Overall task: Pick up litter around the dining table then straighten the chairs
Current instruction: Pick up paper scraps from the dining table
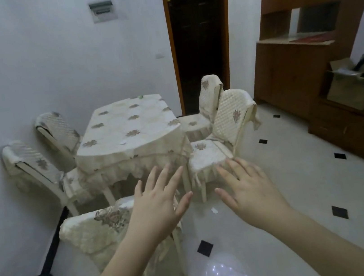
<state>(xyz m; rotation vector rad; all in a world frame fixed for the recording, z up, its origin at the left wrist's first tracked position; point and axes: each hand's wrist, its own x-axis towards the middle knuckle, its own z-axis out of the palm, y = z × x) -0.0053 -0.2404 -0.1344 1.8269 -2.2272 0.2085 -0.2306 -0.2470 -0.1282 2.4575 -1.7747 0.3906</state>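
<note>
- Both hands, left hand (161, 208) and right hand (251, 192), hover spread and empty.
- White scrap (214, 210) lies on the floor (302, 190) beside the nearest chair (95, 231); another scrap (122, 143) sits near the table's (127, 127) front edge.
- Risk: small pale litter is easily overlooked against tile.

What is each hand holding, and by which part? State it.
Nothing is held. The left hand and right hand are both open with fingers spread, above the floor in front of the table. A scrap of paper lies on the floor between them.
</note>
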